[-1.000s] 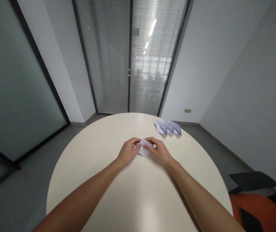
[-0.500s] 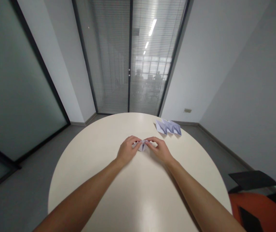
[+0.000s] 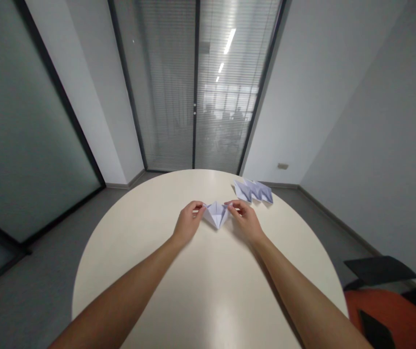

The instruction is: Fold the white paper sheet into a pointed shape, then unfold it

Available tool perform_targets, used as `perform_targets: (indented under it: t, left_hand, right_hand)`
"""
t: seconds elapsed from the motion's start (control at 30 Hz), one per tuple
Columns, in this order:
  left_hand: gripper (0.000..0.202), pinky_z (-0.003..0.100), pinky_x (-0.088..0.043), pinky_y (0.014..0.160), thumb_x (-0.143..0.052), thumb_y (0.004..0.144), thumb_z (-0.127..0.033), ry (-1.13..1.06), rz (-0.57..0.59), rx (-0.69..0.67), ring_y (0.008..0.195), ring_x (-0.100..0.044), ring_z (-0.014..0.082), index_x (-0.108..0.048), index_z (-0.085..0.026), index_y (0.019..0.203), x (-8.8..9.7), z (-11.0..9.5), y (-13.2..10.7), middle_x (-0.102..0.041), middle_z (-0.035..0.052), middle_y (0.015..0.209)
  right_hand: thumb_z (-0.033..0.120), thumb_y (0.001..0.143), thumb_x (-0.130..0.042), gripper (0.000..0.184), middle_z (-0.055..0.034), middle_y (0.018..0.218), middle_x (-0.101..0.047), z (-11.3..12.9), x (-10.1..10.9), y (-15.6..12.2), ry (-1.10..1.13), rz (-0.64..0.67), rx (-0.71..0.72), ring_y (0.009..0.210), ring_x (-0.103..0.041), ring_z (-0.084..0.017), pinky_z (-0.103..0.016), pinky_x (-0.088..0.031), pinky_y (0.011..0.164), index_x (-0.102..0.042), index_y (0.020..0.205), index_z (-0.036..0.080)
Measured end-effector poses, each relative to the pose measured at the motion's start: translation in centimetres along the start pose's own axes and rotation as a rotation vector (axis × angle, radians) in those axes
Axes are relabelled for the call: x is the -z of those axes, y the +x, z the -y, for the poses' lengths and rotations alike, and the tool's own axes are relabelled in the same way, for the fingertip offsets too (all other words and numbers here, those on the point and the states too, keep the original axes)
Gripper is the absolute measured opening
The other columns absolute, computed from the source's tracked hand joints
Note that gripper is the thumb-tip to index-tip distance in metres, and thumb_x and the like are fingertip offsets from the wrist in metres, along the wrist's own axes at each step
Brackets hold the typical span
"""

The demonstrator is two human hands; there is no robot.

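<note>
A small folded piece of white paper (image 3: 216, 215) with pointed creases is held between my hands over the middle of the round table. My left hand (image 3: 189, 220) pinches its left corner between thumb and fingertips. On the other side, my right hand (image 3: 245, 218) pinches the right corner the same way. The paper's lower point faces me, and its centre is spread so that the folds show. Both corners are partly covered by my fingers.
Several folded white papers (image 3: 253, 191) lie overlapping near the far right edge of the pale round table (image 3: 138, 228). An orange chair (image 3: 393, 315) with black armrests stands at the right. Beyond the table is a glass partition with blinds (image 3: 171, 97).
My hands have moved apart, from the paper's middle out to its two corners. The paper now appears wider and more spread, with more of its folds showing.
</note>
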State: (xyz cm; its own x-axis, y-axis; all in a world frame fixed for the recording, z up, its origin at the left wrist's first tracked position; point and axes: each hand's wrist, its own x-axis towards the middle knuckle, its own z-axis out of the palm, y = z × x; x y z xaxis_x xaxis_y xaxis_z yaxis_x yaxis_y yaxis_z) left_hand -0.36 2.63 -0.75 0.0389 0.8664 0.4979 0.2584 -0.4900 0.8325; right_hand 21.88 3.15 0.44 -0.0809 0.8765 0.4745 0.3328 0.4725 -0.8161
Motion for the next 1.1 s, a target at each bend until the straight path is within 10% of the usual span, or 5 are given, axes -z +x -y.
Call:
perform_targets:
  t: [1.1]
  left_hand:
    - [0.017, 0.031, -0.051, 0.078, -0.057, 0.091, -0.033, 0.092, -0.240, 0.190, 0.081, -0.067, 0.0190, -0.059, -0.020, 0.102, 1.0, 3.2, 0.8, -0.069, 0.0032, 0.082]
  right_hand:
    - [0.051, 0.086, -0.056, 0.032, -0.0027, 0.069, -0.065, -2.7, 0.7, 0.4, -0.095, -0.222, -0.169, 0.066, -0.060, -0.020, -0.032, -0.046, 0.066, -0.063, 0.087, 0.019]
